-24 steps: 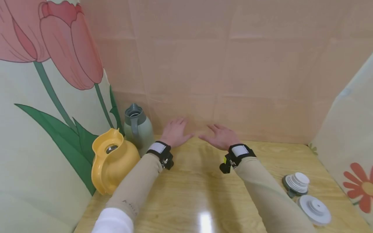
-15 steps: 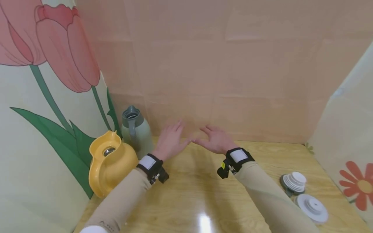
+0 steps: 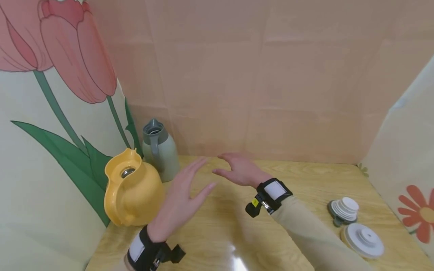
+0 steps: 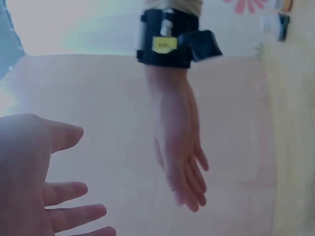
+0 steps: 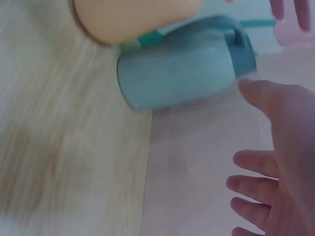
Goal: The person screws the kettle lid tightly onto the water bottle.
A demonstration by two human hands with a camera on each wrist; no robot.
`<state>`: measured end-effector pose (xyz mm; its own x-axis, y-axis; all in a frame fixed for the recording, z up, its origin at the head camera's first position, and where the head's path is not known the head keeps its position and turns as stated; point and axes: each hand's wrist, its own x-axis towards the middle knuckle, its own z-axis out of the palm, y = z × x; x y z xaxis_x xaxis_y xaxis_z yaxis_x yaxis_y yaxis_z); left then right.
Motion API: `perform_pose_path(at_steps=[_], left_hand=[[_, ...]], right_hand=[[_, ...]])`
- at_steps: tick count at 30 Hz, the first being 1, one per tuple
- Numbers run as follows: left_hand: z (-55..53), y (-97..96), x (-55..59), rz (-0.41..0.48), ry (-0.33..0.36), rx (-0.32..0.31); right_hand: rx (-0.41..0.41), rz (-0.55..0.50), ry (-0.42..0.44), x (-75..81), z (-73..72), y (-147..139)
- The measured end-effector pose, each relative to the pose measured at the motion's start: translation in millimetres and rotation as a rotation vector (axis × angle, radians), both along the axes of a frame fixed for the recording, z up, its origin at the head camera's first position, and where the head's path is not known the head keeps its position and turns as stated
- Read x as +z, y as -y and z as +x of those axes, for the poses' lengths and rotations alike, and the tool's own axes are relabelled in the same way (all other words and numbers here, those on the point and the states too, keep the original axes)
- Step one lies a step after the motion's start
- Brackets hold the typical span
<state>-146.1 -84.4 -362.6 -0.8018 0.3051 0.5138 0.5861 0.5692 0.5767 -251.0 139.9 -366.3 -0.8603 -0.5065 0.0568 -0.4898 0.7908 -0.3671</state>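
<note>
My left hand (image 3: 178,199) is held over the table with its fingers extended and thumb spread, holding nothing. In the head view it overlaps the right side of a rounded yellow thermos jug (image 3: 142,195). The jug stands at the left with its top uncovered. Behind it stands a taller pale green thermos jug (image 3: 166,154) with a grey collar and handle, also uncovered. My right hand (image 3: 242,170) hovers near the middle, fingers apart and loosely bent, nothing in its grasp. The right wrist view shows the green thermos jug (image 5: 177,69) beyond my right thumb.
Two lids lie at the right of the wooden table (image 3: 298,188): a white stepped one with a grey base (image 3: 344,210) and a flat white round one (image 3: 364,241). A pink cloth wall (image 3: 271,94) closes off the back, with printed sheets at both sides.
My left hand has drawn back toward the front left, away from the back wall. The right hand has shifted slightly left. The jugs and lids keep their places.
</note>
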Motion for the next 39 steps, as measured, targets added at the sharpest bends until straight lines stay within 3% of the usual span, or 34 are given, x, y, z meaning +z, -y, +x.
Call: perform_pose_path(at_steps=[3, 6, 11, 14, 16, 18, 21, 24, 26, 28, 31, 36, 39], left_hand=[[19.2, 11.6, 3.0, 0.058, -0.026, 0.054], [33.3, 26.8, 5.7, 0.097, -0.071, 0.154], [47.0, 58.4, 12.1, 0.242, -0.241, 0.330], [51.1, 77.6, 10.8, 0.309, -0.287, 0.441], [51.6, 88.9, 5.5, 0.337, -0.270, 0.532], [50.4, 99.3, -3.4, 0.363, -0.208, 0.622], [46.8, 109.7, -21.6, 0.495, -0.040, 0.750], [41.6, 116.6, -41.7, 0.744, 0.145, 0.776], [38.5, 119.9, -52.3, 0.857, 0.205, 0.791], [34.9, 122.7, -59.5, 0.951, 0.213, 0.769], [30.8, 125.3, -62.3, 0.998, 0.214, 0.769], [30.0, 123.7, -59.9, 0.973, 0.225, 0.836], [34.7, 121.4, -56.4, 0.937, 0.176, 0.897]], right_hand=[[0.032, -0.036, 0.044, 0.8, 6.9, 11.9], [0.064, -0.077, 0.091, 2.8, 14.9, 25.5], [0.118, -0.125, 0.147, -1.1, 29.5, 54.4], [0.147, -0.159, 0.202, -9.8, 38.7, 73.9], [0.168, -0.188, 0.240, -18.3, 43.3, 86.8], [0.182, -0.218, 0.278, -27.1, 47.3, 99.1], [0.189, -0.254, 0.331, -41.2, 51.1, 117.0], [0.191, -0.289, 0.365, -55.3, 54.4, 132.9], [0.199, -0.326, 0.373, -64.2, 55.5, 142.3], [0.205, -0.358, 0.384, -70.0, 57.0, 149.1], [0.187, -0.394, 0.433, -75.3, 59.7, 156.9], [0.133, -0.418, 0.477, -78.2, 67.2, 162.7], [0.124, -0.447, 0.470, -77.2, 71.5, 164.7]])
